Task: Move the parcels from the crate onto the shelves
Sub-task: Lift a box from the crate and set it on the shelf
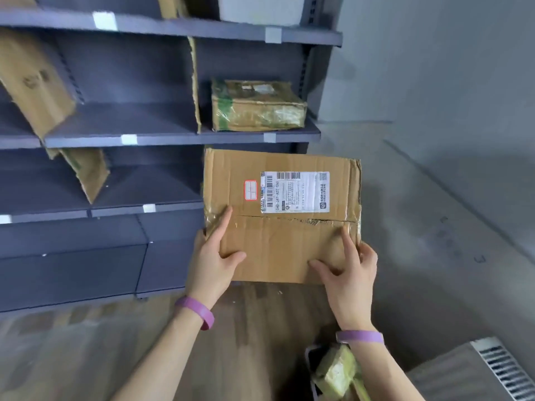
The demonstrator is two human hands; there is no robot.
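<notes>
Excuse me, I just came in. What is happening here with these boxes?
A person holds a flat cardboard parcel in front of the grey shelves. The left hand grips its near left corner and the right hand grips its near right corner, with the shipping label facing up. This parcel is not yet on a shelf. One green-taped parcel already lies on a shelf to the right of a cardboard divider. Another small parcel waits low down under the right arm.
</notes>
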